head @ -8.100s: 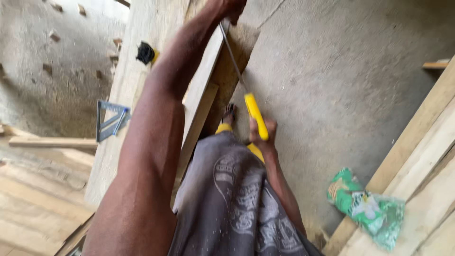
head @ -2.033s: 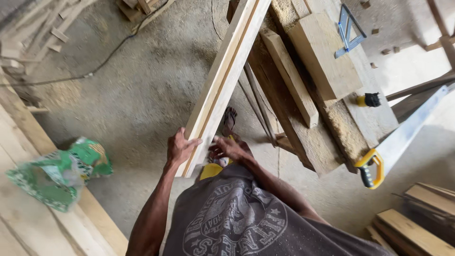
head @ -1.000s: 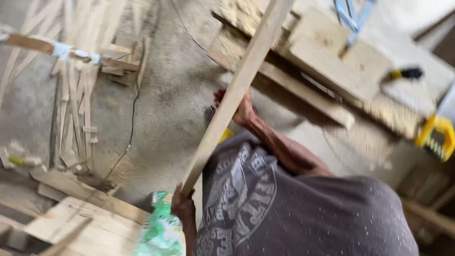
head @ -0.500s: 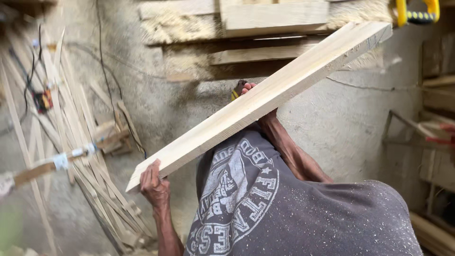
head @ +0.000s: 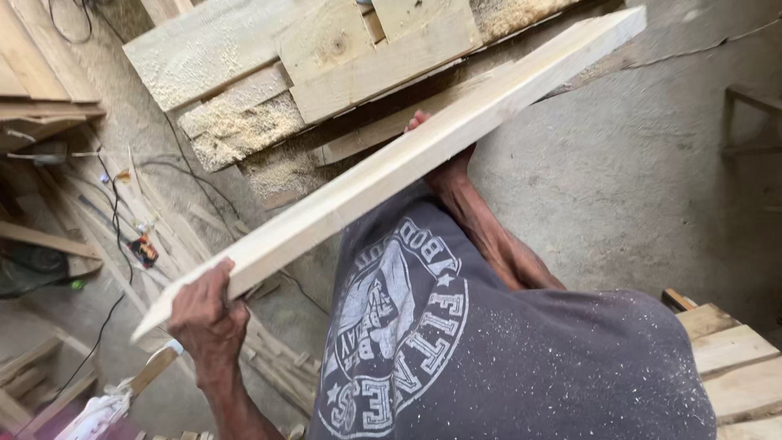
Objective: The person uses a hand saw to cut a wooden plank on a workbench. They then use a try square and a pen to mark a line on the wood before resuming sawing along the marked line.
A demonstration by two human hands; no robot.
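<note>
A long pale plank is carried slantwise in both hands above the grey shirt.

The left hand has its grip clenched on the plank's lower end; the right hand grasps it mid-length from beneath. Beyond the right grip lie sawdust-covered boards; below the left grip, cables cross the floor.

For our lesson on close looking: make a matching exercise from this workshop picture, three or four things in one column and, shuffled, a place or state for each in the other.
Things:
1. Long pale board
2. Left hand
3. Right hand
4. Sawdust

Places or states:
A. Lies in heaps on the stacked planks
B. Held slanting above the floor, in front of the dark shirt
C. Grips the board near its lower end
D. Reaches under the board near its middle

Pairs: 1-B, 2-C, 3-D, 4-A
</note>
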